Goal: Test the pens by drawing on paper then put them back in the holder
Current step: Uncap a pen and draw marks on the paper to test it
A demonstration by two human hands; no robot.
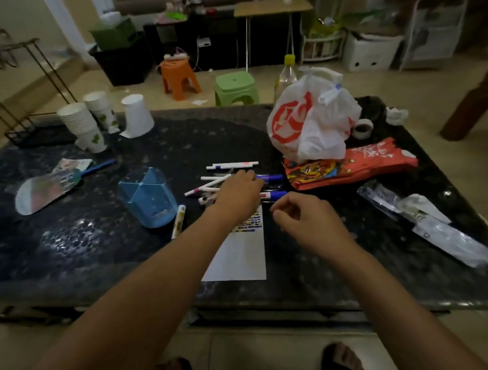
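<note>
Pens (223,183) lie scattered directly under the left hand (239,192), long axes running left-right; its fingers rest spread on them. Right hand (300,216) hangs just beside, loosely curled, holding nothing. Holder (148,196) stands left of both.

One head view only, your own eye line, looking forward and down across the table (73,262), your forearms reaching in from the bottom edge, table close below you, floor and stools (236,88) farther ahead, wide-angle bend at the edges
</note>
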